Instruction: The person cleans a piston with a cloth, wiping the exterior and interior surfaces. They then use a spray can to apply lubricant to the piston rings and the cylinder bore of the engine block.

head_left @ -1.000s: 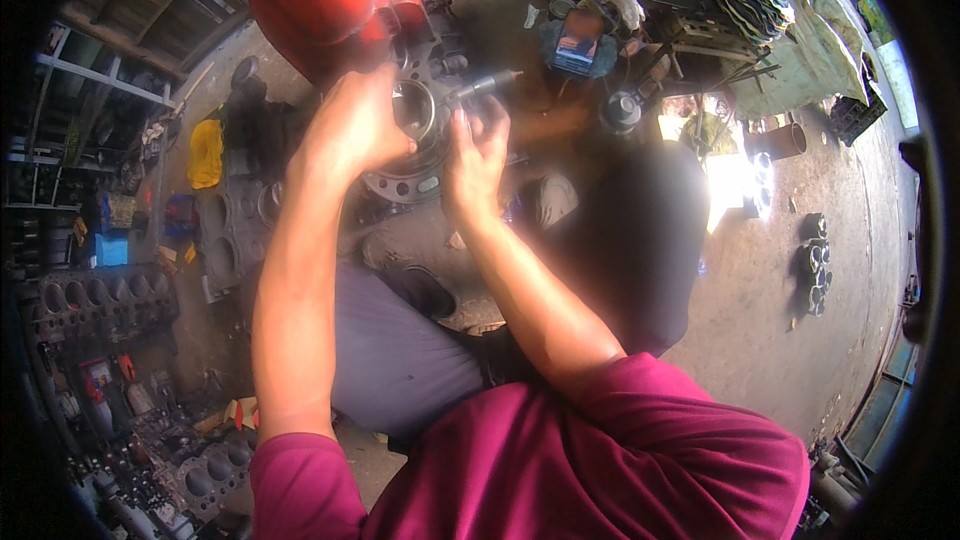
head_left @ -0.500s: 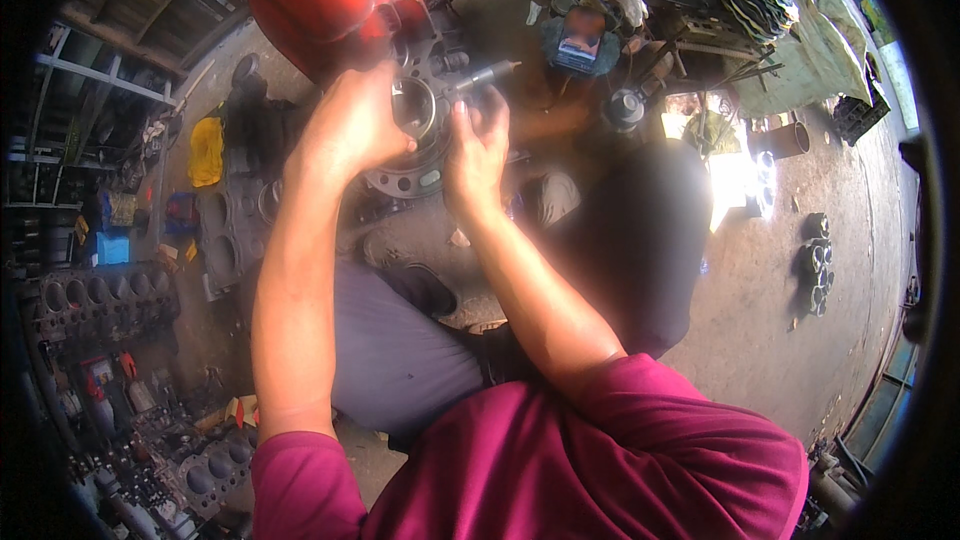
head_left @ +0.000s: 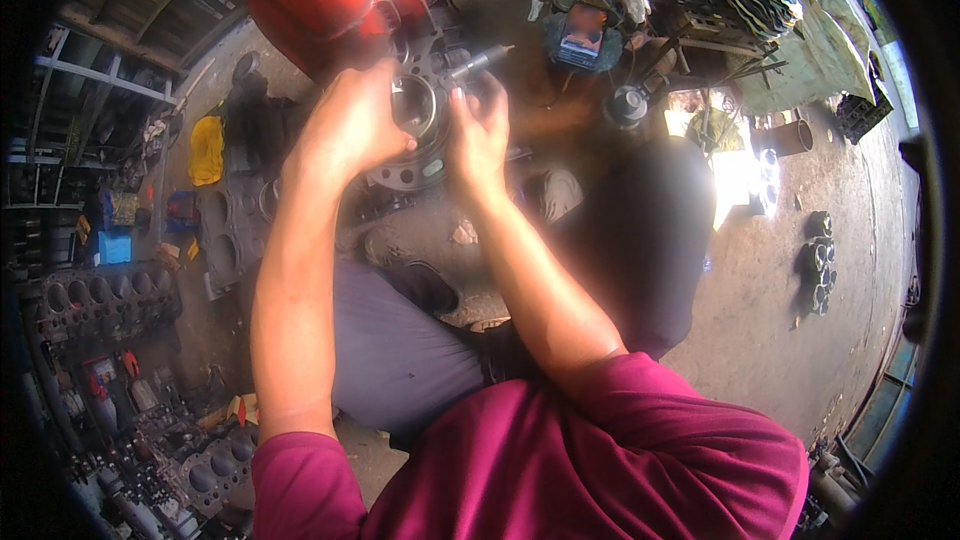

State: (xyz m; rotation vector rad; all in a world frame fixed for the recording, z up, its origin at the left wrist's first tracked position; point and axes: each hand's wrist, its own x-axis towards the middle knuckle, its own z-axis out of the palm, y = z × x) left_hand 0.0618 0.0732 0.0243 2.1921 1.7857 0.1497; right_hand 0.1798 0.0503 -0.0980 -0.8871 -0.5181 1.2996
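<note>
My left hand (head_left: 358, 120) is closed at the left side of a shiny round metal ring (head_left: 432, 112), its thumb toward the lower edge. On the right, my right hand (head_left: 478, 130) curls at a micrometer (head_left: 482, 62), whose silver barrel points up and to the right. Its thumb is raised just below the barrel. Where the micrometer's frame meets the ring is blurred, and the fingers hide part of it. Under both hands lies a flat grey metal part with round holes (head_left: 395, 178), close to a large red machine housing (head_left: 310, 0).
Engine blocks with round bores (head_left: 105, 290) fill the left side, near a yellow cloth (head_left: 206, 150). A cluttered bench (head_left: 690, 25) stands far right. Several small metal cylinders (head_left: 820, 262) sit on the right floor, and an open-ended tube (head_left: 790, 138) lies farther off.
The micrometer's barrel has tilted more steeply, its outer end moving up and to the left. My right hand has shifted slightly with it. My left hand stays almost still.
</note>
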